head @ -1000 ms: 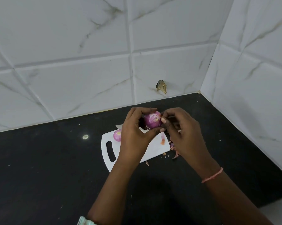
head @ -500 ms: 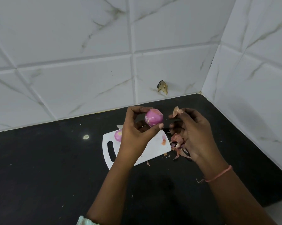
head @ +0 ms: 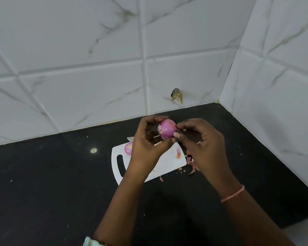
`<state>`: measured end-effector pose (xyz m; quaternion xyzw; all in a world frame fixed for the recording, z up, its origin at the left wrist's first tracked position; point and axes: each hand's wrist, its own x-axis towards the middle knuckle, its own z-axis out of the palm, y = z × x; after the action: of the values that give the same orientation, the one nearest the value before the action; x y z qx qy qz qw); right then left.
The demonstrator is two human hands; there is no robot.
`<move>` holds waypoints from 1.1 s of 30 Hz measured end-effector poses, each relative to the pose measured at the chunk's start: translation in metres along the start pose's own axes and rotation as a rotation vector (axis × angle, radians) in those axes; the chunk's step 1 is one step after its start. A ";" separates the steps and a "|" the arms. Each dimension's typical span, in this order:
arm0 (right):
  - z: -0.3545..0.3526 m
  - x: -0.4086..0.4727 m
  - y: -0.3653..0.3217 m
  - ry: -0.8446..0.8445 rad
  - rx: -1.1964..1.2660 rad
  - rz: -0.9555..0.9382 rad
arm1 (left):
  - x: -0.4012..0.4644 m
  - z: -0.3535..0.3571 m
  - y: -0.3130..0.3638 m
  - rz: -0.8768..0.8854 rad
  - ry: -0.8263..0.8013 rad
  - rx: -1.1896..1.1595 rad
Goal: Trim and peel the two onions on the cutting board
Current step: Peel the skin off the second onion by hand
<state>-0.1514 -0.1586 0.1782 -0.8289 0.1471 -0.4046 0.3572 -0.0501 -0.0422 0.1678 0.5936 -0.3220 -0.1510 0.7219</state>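
Now the right hand (head: 201, 144) is back at the onion (head: 167, 130) after swinging away half a second ago with a flake of skin pinched in its fingertips; that flake is gone from the fingers, presumably dropped among the peelings (head: 191, 161) lying on the black counter (head: 52, 183) just beside the right edge of the white cutting board (head: 167, 166); thumb and forefinger now close on the onion's right side, seemingly feeling for another loose edge; the left hand (head: 146, 144) grips the onion from the left, held in the air above the board; its surface shows glossy pink with a faint papery patch on top, so I judge the peeling nearly finished; the second onion (head: 128, 148) rests on the board near the handle slot, half hidden by the left hand, looking already peeled.
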 end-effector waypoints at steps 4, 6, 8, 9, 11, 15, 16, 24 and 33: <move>0.000 0.003 -0.001 -0.010 -0.022 -0.027 | 0.000 -0.002 0.000 -0.085 -0.020 -0.088; 0.000 0.004 -0.003 -0.039 -0.001 -0.014 | -0.001 -0.001 0.001 -0.114 -0.040 -0.132; 0.001 0.004 -0.004 -0.060 0.041 0.039 | -0.001 -0.001 0.005 -0.138 -0.037 -0.158; 0.000 0.004 -0.005 -0.067 0.072 0.080 | -0.001 -0.001 0.006 -0.144 -0.028 -0.159; -0.001 0.004 -0.006 -0.057 0.126 0.162 | -0.001 -0.003 0.006 -0.159 -0.026 -0.160; -0.003 0.009 -0.006 0.005 0.233 0.261 | 0.000 -0.006 0.003 -0.232 -0.033 -0.290; -0.003 0.010 -0.006 0.015 0.275 0.288 | 0.001 -0.006 0.004 -0.256 -0.034 -0.360; 0.009 0.005 -0.006 0.064 0.586 0.623 | 0.005 0.006 0.006 -0.486 -0.031 -0.833; 0.020 -0.004 -0.016 0.066 0.529 0.580 | 0.004 0.014 -0.002 -0.628 0.133 -0.432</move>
<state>-0.1392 -0.1357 0.1791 -0.6188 0.2769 -0.3372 0.6532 -0.0559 -0.0556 0.1686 0.5060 -0.0378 -0.3904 0.7682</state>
